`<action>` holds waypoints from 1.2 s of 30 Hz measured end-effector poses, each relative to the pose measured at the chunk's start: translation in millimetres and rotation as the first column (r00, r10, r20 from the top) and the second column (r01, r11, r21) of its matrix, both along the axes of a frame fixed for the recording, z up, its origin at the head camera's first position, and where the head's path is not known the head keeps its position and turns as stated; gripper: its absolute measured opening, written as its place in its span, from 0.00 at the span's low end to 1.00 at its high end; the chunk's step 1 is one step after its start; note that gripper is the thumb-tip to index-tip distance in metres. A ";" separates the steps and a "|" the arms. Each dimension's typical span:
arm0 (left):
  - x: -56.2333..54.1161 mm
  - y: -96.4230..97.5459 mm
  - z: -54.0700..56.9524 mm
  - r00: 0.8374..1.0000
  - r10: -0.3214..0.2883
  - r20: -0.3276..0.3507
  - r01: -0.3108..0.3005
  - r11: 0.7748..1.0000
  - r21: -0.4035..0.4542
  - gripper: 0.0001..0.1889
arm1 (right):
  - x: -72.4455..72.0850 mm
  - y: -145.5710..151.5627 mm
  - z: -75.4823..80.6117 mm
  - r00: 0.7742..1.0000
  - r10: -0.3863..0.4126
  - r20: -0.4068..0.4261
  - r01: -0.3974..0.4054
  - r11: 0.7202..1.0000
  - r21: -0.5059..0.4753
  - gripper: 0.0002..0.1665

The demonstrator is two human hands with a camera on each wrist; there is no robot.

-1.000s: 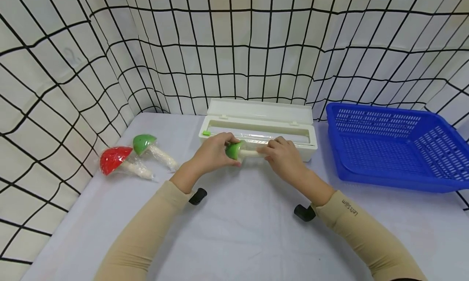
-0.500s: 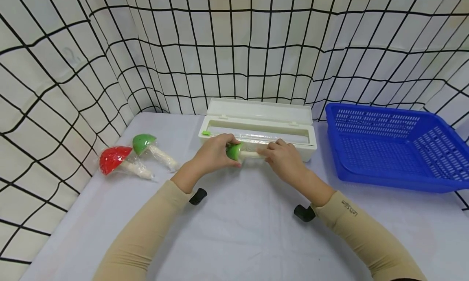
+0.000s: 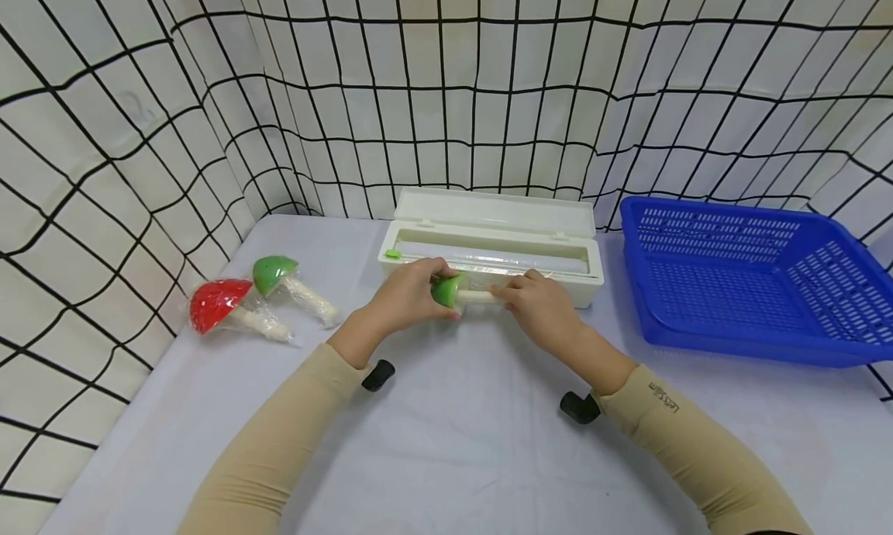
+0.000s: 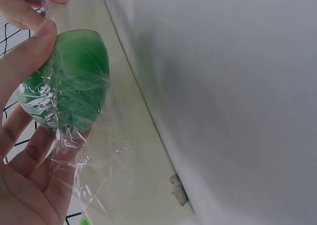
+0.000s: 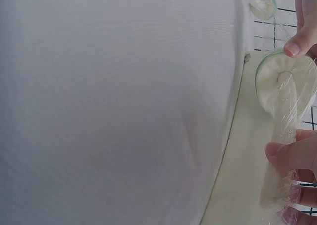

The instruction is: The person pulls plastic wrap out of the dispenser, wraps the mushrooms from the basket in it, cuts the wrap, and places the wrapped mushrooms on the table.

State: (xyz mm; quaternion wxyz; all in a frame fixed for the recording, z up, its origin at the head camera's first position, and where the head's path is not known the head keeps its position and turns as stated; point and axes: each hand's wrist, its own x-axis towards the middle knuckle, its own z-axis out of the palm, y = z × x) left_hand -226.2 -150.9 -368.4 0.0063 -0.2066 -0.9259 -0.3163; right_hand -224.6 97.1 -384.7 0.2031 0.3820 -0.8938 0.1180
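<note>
Between my hands is a toy mushroom with a green cap (image 4: pixel 81 76) and a cream stem (image 5: pixel 285 106), wrapped in clear film. My left hand (image 3: pixel 412 291) grips the cap, thumb on one side and fingers on the other. Farther right, my right hand (image 3: pixel 540 302) pinches the stem. Loose cling film (image 4: pixel 109 170) trails off the cap in the left wrist view. The mushroom is held right at the front of a white cling film dispenser (image 3: pixel 586 275), whose lid (image 3: pixel 495 211) stands raised. Inside it lies a film roll (image 3: pixel 488 254), and a green slider (image 3: pixel 393 253) sits at its left end.
On the left of the white-covered table (image 3: pixel 446 442) lie two film-wrapped mushrooms, a red-capped mushroom (image 3: pixel 219 302) and a green-capped mushroom (image 3: pixel 275 275). A blue plastic basket (image 3: pixel 753 349) stands to the right. Black netting (image 3: pixel 474 85) rises behind the table and along its sides.
Both hands have shifted very slightly toward me with the mushroom, keeping the same hold. The other things have stayed in place.
</note>
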 end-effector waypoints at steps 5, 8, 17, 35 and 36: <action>0.1 0.4 -1.3 1.000 0.005 0.020 -0.005 1.000 0.000 0.30 | -0.3 -0.2 -2.0 1.000 -0.009 -0.014 0.010 1.000 0.019 0.23; 0.1 0.1 -1.4 0.999 0.003 0.032 -0.003 1.000 0.000 0.31 | -0.2 -0.4 -2.8 1.000 -0.015 -0.015 0.015 0.999 0.029 0.23; -0.1 0.4 -0.6 0.998 0.004 0.069 -0.002 1.000 -0.029 0.31 | -0.5 -1.5 -8.5 0.999 -0.022 -0.024 0.023 0.999 0.046 0.24; -3.5 2.1 -4.3 0.999 -0.013 0.053 0.016 0.998 -0.054 0.31 | -2.1 -1.2 -10.5 0.999 -0.004 -0.050 0.007 0.998 0.055 0.23; -3.8 2.4 -4.7 0.998 -0.014 0.053 0.017 0.998 -0.056 0.31 | -2.2 -1.1 -11.2 0.999 -0.005 -0.044 0.008 0.998 0.055 0.23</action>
